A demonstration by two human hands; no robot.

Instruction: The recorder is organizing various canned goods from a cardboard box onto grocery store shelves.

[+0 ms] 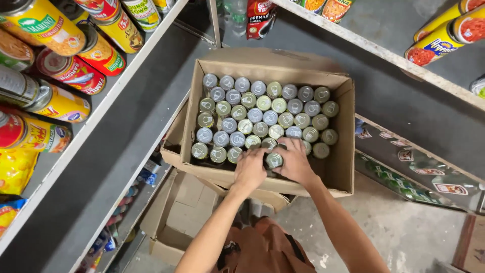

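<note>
Head view. An open cardboard box (343, 167) is seen at the centre of the frame, its flaps folded outward. It is packed with upright cans (262, 114), shown top-down in close rows, their lids silver, pale green and pale gold with ring pulls visible. The rows fill the box from its upper edge down to the lower edge, with a gap at the lower right corner.

The left hand (250, 169) is laid over the lower row of cans, just left of centre, fingers curled down onto the lids. The right hand (295, 162) is placed just beside it to the right, fingers bent around one can (274, 160) at the lower middle of the box. This can is held between the two hands, touched on both sides; its lid remains visible between the thumbs. Whether it is raised off the box floor cannot be told.

Both forearms enter from the bottom of the frame, above a brown garment (262, 250).

A second, empty cardboard box (177, 222) lies below the first, at the lower centre-left.

Shelves (126, 86) run along the left side of the frame, bearing large yellow and red tins (76, 71) lying on their sides. A further shelf (384, 53) crosses the upper right, with similar tins at the top right corner.
</note>
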